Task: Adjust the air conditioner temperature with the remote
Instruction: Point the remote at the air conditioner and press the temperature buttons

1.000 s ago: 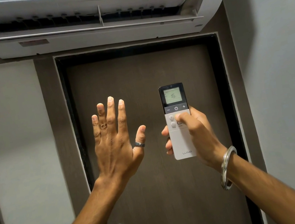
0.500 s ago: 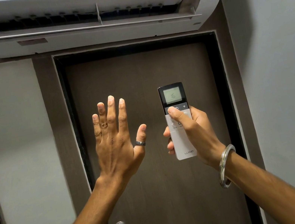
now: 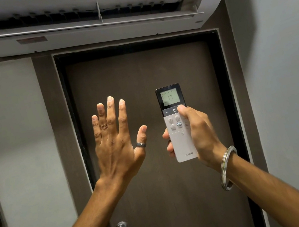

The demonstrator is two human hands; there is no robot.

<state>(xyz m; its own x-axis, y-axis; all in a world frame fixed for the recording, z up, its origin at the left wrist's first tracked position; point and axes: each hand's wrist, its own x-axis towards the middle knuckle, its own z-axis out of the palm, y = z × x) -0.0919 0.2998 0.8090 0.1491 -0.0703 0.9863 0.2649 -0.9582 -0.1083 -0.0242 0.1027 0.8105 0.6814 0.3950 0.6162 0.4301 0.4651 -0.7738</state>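
Gripping the remote [image 3: 177, 124] upright, right of frame centre, the right hand [image 3: 200, 134] wraps fingers behind its slim white plastic body; thumb tip sits on the dark button strip's right end, just below the grey LCD reading 17. Left hand [image 3: 114, 139], centre-left, is spread wide w/ palm away, touching nothing; metal ring on thumb. Steel bangle [image 3: 228, 167] circles the right wrist. Glossy white air conditioner [image 3: 101, 27] spans the top, louvre open, above a matte brown door [image 3: 137, 71].
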